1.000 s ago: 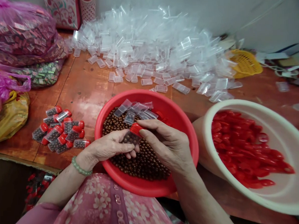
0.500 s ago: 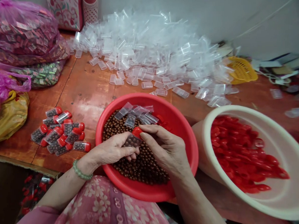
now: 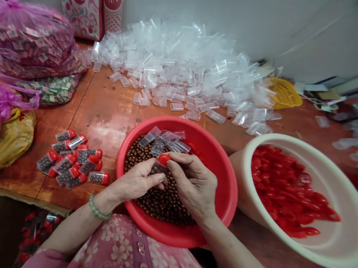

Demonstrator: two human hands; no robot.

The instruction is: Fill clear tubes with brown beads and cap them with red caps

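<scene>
Over a red basin (image 3: 183, 239), my left hand (image 3: 139, 178) grips a small clear container (image 3: 159, 169) filled with dark brown balls. My right hand (image 3: 196, 184) pinches the red cap (image 3: 163, 158) at the container's upper end; whether it is fully seated I cannot tell. Brown balls (image 3: 170, 207) fill much of the basin beneath both hands. Several clear plastic tubes (image 3: 151, 136) lie on the balls at the basin's far side, with red caps (image 3: 197, 151) beside them. Left of the basin, capped containers of balls (image 3: 66, 163) form a loose pile on the table.
A big heap of clear tubes (image 3: 176, 63) spreads along the wall. At right stands a cream tub (image 3: 248, 166) of red caps (image 3: 288, 192), with a yellow basket (image 3: 285, 93) behind it. Stuffed pink bags (image 3: 29, 38) and a yellow bag (image 3: 14, 137) sit at left on the wooden table (image 3: 103, 97).
Both hands stay on the container and cap, the right hand having shifted slightly left and curled its fingers more. The whole view has shifted a little.
</scene>
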